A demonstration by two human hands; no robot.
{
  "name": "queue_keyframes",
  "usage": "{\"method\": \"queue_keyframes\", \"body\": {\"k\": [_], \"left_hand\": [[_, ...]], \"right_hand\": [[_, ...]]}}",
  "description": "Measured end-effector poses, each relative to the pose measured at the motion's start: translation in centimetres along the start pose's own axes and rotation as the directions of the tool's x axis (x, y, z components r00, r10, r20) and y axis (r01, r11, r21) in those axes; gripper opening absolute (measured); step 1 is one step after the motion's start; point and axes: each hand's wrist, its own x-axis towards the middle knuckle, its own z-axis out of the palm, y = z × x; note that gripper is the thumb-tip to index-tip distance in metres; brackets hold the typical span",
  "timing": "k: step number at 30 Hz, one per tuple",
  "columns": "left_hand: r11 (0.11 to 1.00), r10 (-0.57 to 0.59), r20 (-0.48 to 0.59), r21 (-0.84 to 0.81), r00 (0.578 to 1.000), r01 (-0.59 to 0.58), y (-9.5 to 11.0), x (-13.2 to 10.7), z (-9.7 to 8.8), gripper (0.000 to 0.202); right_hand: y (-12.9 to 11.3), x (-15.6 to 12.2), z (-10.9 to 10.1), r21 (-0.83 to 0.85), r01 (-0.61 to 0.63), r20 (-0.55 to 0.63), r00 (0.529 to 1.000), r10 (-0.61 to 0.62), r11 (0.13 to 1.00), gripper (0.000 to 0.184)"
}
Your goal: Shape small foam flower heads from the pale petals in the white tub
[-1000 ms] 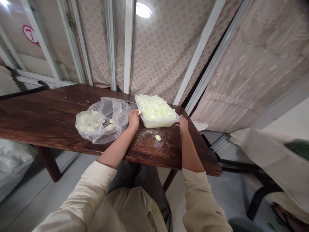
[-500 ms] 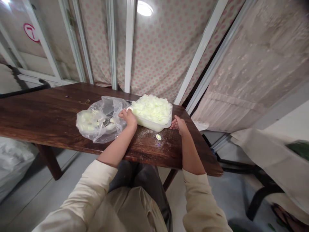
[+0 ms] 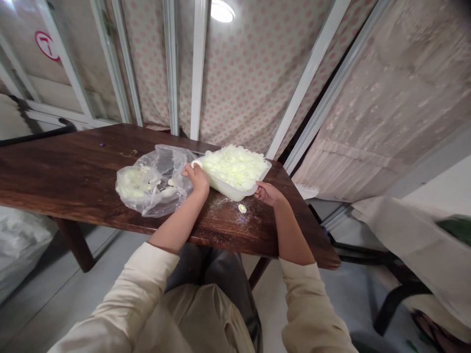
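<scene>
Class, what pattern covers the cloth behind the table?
Pink polka-dot cloth, clearest in the head view.

Bright, even light is being cast by a round ceiling lamp [image 3: 221, 11], with glare being clipped at the top edge. Soft shadows are being thrown beneath the worktop [image 3: 62, 166], and white wall struts [image 3: 198, 68] are being splayed by wide-angle distortion.
</scene>
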Motion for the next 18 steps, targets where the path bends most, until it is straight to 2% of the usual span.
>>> {"method": "queue_keyframes", "body": {"k": [4,7,10,13,18], "left_hand": [[0.999,-0.029,0.056,0.028,0.998,0.028,-0.3,0.9,-0.1,0.016],[0.996,-0.035,0.051,0.080,0.998,0.030,0.0,0.3,-0.1,0.014],[0.991,-0.077,0.063,0.114,0.995,0.069,0.5,-1.2,0.0,0.015],[0.990,-0.037,0.092,0.140,0.995,0.023,0.7,-2.4,0.1,0.014],[0.998,-0.014,0.119,0.057,0.993,0.007,0.7,-2.7,0.0,0.012]], "right_hand": [[0.2,-0.3,0.2,0.019,-0.034,0.110,0.993,0.032,0.999,0.024],[0.4,-0.2,0.9,0.022,-0.038,0.153,0.988,0.034,0.999,0.027],[0.4,-0.2,1.7,0.079,-0.016,0.146,0.989,0.005,0.997,0.025],[0.5,0.0,2.5,0.141,0.020,0.117,0.992,-0.036,0.990,0.021],[1.5,0.4,4.6,0.251,0.099,0.048,0.992,-0.114,0.963,0.019]]}}
